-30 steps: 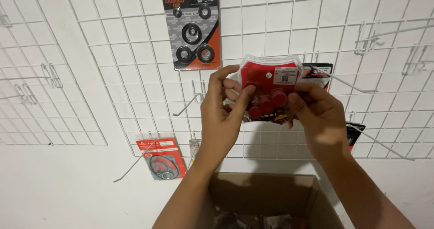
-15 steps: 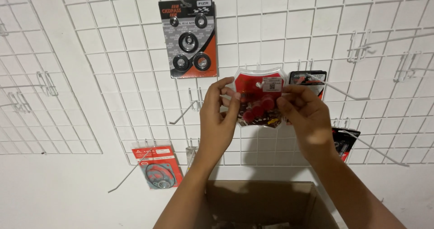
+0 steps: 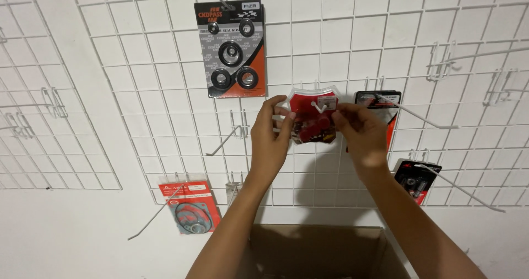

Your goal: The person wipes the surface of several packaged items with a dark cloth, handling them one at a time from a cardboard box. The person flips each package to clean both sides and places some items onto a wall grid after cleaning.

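Here, red blister pack (image 3: 313, 119) pinched by both hands, cardboard box (image 3: 314, 251) below

A blister pack (image 3: 313, 119) is held at frame centre against a wire grid panel (image 3: 352, 47), between the left hand (image 3: 271, 138) and the right hand (image 3: 361, 133). A seal card (image 3: 230, 48) is hung above and left of it. A gasket pack (image 3: 189, 207) is placed at lower left, a cardboard box (image 3: 314, 252) at bottom centre, and two hung packs (image 3: 417, 181) at right.
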